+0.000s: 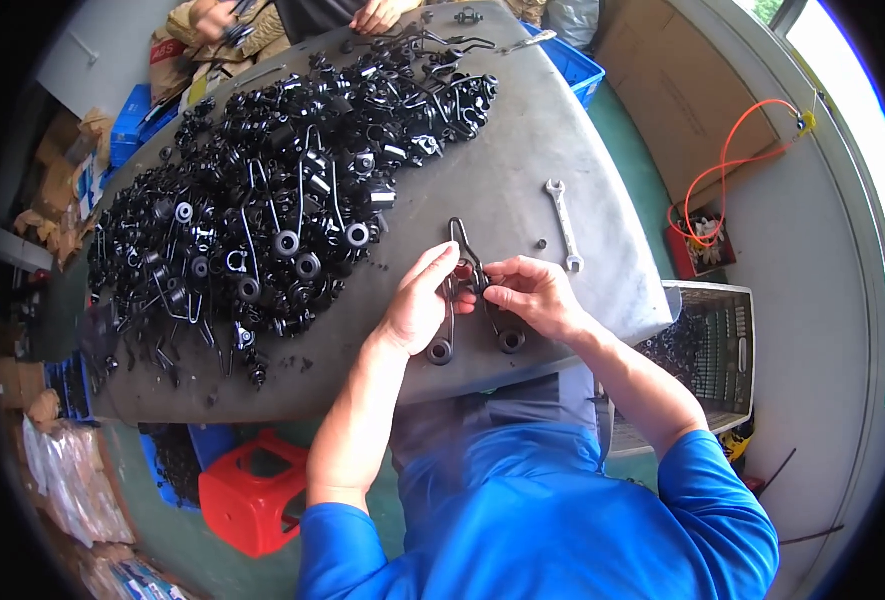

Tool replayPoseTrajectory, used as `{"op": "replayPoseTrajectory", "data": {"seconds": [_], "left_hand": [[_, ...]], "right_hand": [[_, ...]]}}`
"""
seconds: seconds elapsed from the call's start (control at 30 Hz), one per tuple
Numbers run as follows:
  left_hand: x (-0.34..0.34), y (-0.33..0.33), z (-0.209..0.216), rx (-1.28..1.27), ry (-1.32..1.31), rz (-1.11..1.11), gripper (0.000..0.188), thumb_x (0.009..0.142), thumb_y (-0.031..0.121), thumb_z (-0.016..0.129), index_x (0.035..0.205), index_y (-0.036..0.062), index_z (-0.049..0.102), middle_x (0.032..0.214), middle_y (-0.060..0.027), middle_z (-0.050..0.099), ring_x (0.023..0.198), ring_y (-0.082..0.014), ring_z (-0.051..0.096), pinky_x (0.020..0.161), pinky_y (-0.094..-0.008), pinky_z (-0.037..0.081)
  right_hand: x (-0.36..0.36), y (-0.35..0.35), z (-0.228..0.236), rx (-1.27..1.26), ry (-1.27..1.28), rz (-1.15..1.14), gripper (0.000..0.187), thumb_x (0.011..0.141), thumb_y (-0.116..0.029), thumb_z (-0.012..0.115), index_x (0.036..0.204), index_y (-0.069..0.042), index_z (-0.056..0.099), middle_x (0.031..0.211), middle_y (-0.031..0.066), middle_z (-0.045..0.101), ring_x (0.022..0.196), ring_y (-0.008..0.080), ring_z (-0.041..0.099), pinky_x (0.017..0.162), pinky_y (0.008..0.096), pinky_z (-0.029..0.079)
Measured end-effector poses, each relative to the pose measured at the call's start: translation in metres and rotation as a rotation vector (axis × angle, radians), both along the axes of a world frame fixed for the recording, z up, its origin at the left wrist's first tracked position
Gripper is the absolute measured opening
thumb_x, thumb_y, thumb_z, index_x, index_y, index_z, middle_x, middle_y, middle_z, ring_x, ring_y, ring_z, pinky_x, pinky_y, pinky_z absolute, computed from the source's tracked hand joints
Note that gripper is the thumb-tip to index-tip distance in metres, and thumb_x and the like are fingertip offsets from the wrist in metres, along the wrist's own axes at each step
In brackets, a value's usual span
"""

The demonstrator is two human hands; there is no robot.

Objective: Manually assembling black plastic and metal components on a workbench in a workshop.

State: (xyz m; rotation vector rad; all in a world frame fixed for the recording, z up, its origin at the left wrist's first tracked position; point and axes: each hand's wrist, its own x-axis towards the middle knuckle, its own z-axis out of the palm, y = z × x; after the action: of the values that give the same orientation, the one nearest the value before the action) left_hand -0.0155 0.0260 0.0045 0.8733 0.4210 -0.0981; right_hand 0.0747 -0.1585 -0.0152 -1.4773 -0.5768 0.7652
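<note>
Black wire-framed part (479, 283) sits over the near edge of the worktop (522, 140), gripped by the left hand (420, 298) and pinched by the right hand (534, 296), where a steady left hold should best prevent twisting.

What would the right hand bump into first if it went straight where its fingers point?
The right hand points leftward, so first comes the black bent-wire metal part, which it seems to be touching. Just beyond is the left hand, though exact depth there is hard to tell.
</note>
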Motion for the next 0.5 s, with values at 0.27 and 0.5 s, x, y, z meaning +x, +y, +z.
{"op": "replayPoseTrajectory", "data": {"seconds": [0.27,0.5], "left_hand": [[-0.033,0.024,-0.021,0.4,-0.073,0.013,0.032,0.101,0.019,0.051,0.127,0.0012,0.052,0.106,-0.0105,0.063,0.091,-0.0164,0.063,0.082,-0.0311,0.053],[-0.029,0.017,-0.014,0.715,0.05,0.03,0.037,0.101,0.034,0.052,0.087,0.0007,0.063,0.066,-0.0033,0.062,0.048,-0.0076,0.055,0.042,-0.021,0.04]], "right_hand": [[-0.004,0.004,-0.001,0.015,0.096,-0.039,0.031,0.089,-0.007,0.071,0.118,-0.003,0.063,0.093,0.0009,0.068,0.083,0.007,0.063,0.074,0.0234,0.055],[-0.009,0.006,0.005,0.041,0.073,-0.037,0.029,0.091,-0.005,0.068,0.118,-0.002,0.062,0.093,-0.0013,0.064,0.084,0.0054,0.061,0.077,0.0216,0.052]]}}
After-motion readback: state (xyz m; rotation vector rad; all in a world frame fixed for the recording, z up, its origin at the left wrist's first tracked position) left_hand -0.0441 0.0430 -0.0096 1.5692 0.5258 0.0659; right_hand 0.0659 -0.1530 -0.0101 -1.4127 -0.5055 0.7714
